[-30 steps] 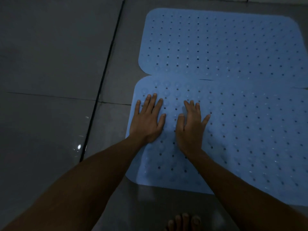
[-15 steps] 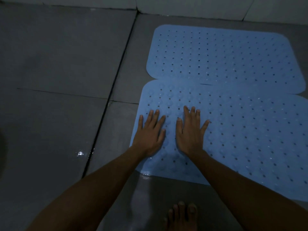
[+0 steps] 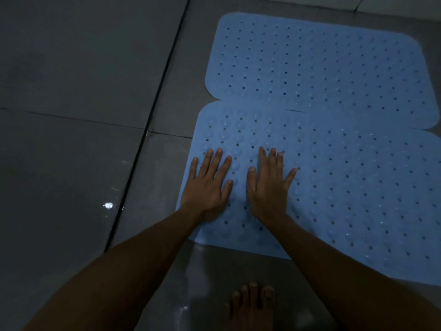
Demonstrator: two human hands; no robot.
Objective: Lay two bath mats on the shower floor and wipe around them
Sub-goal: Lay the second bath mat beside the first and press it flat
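The dark tiled shower floor [image 3: 83, 68] is carrying the far bath mat [image 3: 322, 63] and the near bath mat [image 3: 346, 187] edge to edge, while the left hand [image 3: 207, 187] and right hand [image 3: 268, 187], fingers spread flat, are pressing the near one's left end, probably seating its suction cups.

Both arms are stretched forward and down from the lower edge of the view, bare to the wrists. The left hand [image 3: 207, 187] is laid flat, palm down, with its fingers straight and slightly spread and the thumb turned toward the other hand. The right hand [image 3: 268, 187] is laid flat just beside it, palm down, its fingers straight, the little finger splayed out to the right and the thumb pointing forward. The two hands are kept apart by a narrow gap. Nothing is gripped by either. A bare foot [image 3: 251, 306] is seen between the forearms, toes forward.
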